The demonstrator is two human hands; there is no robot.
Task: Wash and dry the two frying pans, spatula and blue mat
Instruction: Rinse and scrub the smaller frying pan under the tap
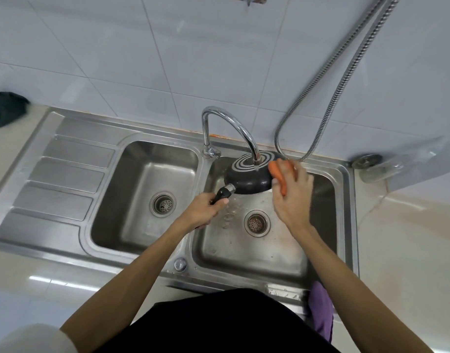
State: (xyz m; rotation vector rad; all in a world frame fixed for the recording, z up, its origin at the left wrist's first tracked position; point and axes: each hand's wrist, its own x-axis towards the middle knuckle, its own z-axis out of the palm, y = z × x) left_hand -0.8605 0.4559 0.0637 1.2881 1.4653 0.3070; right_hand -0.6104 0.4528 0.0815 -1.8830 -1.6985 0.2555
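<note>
Two hands, head view: both worked over the right basin of the sink (323, 220).
Left hand (203, 210): its fingers were wrapped tight round the black handle (222, 193), holding the frying pan (246, 180) bottom-up and tilted beneath the faucet (240, 129) spout.
Right hand (290, 197): it was clamped over an orange sponge (276, 173), pressing it to the pan's right side wall. The hand was blurred, so I could not tell exactly how the fingers lay.
Water: it ran onto the ringed base and spattered down near the drain (257, 222).
Slip risk: with a wet handle held by one hand only, a hard shove from the sponge could have twisted the pan loose and dropped it into the basin, I judged.
Knock risk: the base sat just under the spout, so a careless lift might have struck it.
Splash risk: the tilted base could have thrown water onto the counter (407, 263) or the purple cloth (320, 312) hanging at the sink's front edge, soaking what might be wanted for drying.
Rest of the task: the second pan, spatula and blue mat were nowhere in sight, so the job looked barely begun.
</note>
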